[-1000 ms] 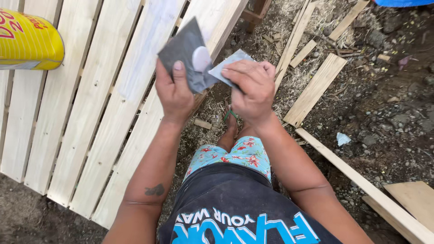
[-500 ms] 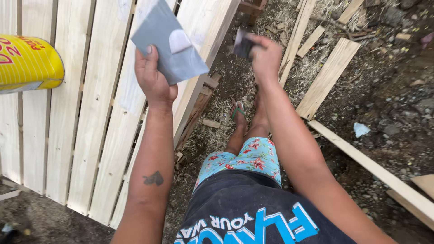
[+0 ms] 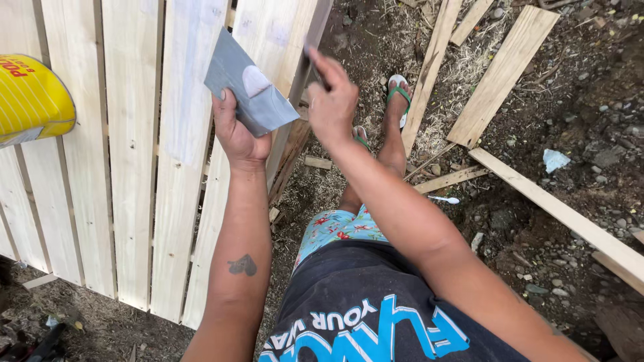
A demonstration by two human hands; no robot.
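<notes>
Right hand [image 3: 332, 100] has dropped onto the slatted panel's [image 3: 131, 167] right edge, pinching a small grey scrap; left hand [image 3: 236, 134] grips the grey sheet [image 3: 249, 90], putty-filling under way.

Yellow bag [image 3: 30, 100]: lies at the left edge on the panel, partly cut off by the frame. Loose planks [image 3: 502, 75] lie on the dirt [image 3: 570, 154] at upper right; one long plank [image 3: 570, 218] runs diagonally toward the right edge. Thin slat [image 3: 446, 179] lies beside the leg. Pale scrap [image 3: 555, 159] rests among the stones. Sandals [image 3: 397, 87], green-strapped, are worn on both feet. Shorts [image 3: 332, 224]: floral print.
</notes>
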